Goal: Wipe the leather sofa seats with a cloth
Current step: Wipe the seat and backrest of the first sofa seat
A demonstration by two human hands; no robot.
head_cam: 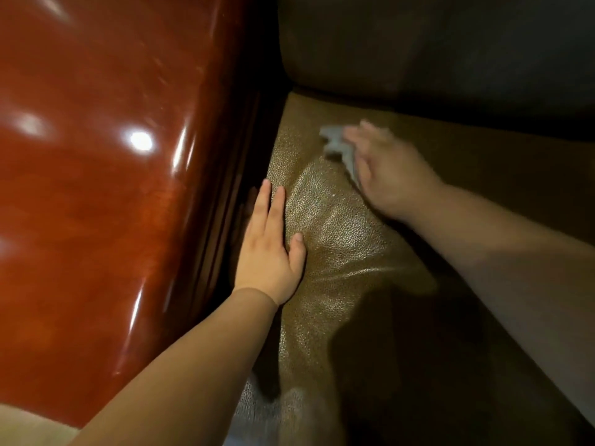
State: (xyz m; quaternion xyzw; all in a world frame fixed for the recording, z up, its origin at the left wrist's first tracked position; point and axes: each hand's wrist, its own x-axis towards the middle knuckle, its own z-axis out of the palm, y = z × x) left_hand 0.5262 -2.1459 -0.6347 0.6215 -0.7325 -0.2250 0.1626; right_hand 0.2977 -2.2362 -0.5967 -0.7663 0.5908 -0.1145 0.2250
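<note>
Now right hand [389, 175] seemingly pressing cloth [338, 146] onto seat [338, 252], left hand [270, 249] flat, fingers [269, 204] straight

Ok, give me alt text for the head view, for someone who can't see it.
A person's right hand presses a grey cloth onto a brown leather sofa seat, blurred mid-wipe. The left hand rests flat, fingers straight, at the seat's edge beside a glossy red-brown wooden armrest; a dark back cushion sits behind.

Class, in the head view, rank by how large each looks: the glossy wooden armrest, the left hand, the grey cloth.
1. Wooden armrest
2. Left hand
3. Grey cloth, though the right hand partly covers it.
</note>
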